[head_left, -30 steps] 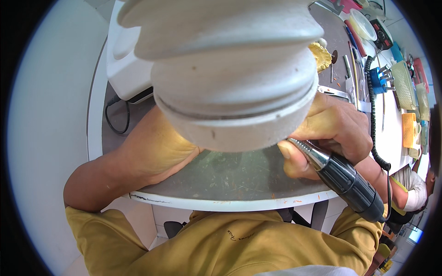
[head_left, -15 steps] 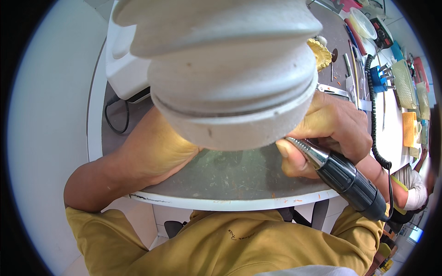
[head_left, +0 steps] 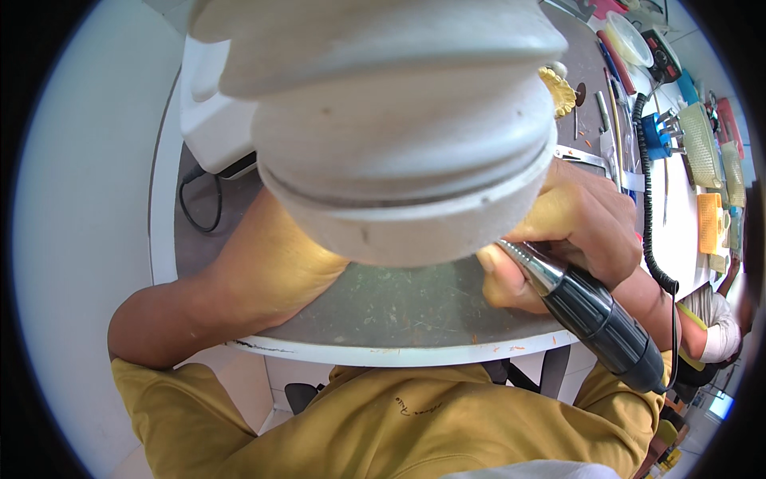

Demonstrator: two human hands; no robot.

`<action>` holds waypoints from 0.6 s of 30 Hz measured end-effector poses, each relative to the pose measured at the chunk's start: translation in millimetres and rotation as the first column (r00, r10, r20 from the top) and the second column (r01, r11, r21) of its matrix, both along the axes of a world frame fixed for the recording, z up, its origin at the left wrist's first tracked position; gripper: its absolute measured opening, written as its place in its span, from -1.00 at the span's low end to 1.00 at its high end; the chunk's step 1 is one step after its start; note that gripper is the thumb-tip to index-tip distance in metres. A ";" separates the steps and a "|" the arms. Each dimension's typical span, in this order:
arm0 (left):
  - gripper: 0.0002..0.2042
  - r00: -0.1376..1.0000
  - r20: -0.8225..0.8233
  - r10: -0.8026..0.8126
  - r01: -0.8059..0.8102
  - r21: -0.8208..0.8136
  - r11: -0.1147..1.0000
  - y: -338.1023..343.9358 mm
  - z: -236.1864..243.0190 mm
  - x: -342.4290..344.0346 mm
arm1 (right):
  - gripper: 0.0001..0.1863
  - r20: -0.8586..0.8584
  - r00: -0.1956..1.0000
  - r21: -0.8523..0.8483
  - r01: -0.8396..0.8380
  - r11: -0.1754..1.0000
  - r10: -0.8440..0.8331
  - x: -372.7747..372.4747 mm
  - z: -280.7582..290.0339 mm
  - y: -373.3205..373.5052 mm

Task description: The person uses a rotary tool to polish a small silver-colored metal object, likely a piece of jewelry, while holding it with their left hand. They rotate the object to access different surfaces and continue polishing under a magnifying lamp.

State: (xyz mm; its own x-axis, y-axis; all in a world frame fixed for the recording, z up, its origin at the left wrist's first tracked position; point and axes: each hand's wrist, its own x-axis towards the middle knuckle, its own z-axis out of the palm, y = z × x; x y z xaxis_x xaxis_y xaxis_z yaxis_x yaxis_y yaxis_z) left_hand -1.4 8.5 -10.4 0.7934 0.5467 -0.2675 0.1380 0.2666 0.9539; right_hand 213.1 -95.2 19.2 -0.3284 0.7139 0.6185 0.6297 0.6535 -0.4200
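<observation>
Clock centred on the hose mouth, 12 = away from the wearer.

Right hand (head_left: 586, 211) at 3: closed, thumb and fingers pinching the silver nose of a black rotary handpiece (head_left: 604, 323). Handpiece sits at 4, nose aimed toward 10, tail toward 4, thin cord off the tail end. Its working tip goes behind the hose rim, can't see what it meets.

Left hand (head_left: 291, 259) at 9: heel and wrist in view, fingers behind the hose. Can't tell if they're spread, closed or on something.

White ribbed hose (head_left: 407, 128) comes in from 12, mouth between the two hands, blocks the middle of the work area.

Under it all: grey worktop (head_left: 415, 311), pale edge toward 6, orange bits along that edge and more near 2.

Further out, between 1 and 2: yellow toothed cast (head_left: 561, 94), partly behind the hose; brown disc on a shank (head_left: 580, 96) just beside it. Round clear tub (head_left: 628, 40) well past those.

At 2: blue holder (head_left: 657, 137) with metal prongs. Between 2 and 3: black coiled cable (head_left: 644, 176), cream mesh basket (head_left: 699, 148). At 3: orange basket (head_left: 707, 217), far side.

At 10: white machine (head_left: 211, 104); its black lead (head_left: 185, 203) loops at 9.

Between 3 and 4, at the rim: another person's pale sleeve (head_left: 722, 331).
</observation>
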 end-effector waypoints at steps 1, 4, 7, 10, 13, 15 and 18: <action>-0.74 1.000 -0.011 -0.003 0.003 -0.003 1.000 0.4 0.9 -0.7 | -0.78 -0.010 1.000 0.032 0.000 1.000 0.000 -0.3 -3.7 1.7; -0.74 0.997 -0.070 -0.031 0.036 0.073 0.997 2.6 5.4 -0.3 | -0.78 -0.036 0.999 0.069 0.001 0.998 0.001 -0.3 -9.2 4.1; -0.75 0.995 -0.088 -0.040 0.049 0.103 0.993 2.4 7.4 1.0 | -0.79 -0.045 0.999 0.072 0.026 0.997 -0.023 -1.8 -11.1 4.3; -0.77 0.999 -0.049 -0.005 0.008 0.051 0.999 -0.4 3.8 1.1 | -0.79 -0.055 0.998 0.060 0.025 0.998 -0.022 -1.8 -9.9 2.9; -0.79 0.997 -0.076 -0.001 0.006 0.056 0.998 -0.7 5.9 1.5 | -0.79 -0.054 0.998 0.069 0.036 0.997 -0.032 -2.4 -9.5 2.8; -0.79 0.995 -0.096 -0.005 0.012 0.065 0.998 -0.7 7.8 1.7 | -0.79 -0.046 0.998 0.070 0.035 0.997 -0.032 -2.5 -8.7 3.4; -0.78 0.994 -0.109 -0.008 0.016 0.068 0.998 -0.3 7.6 1.0 | -0.79 -0.035 0.999 0.060 0.024 0.998 -0.022 -1.9 -6.9 3.5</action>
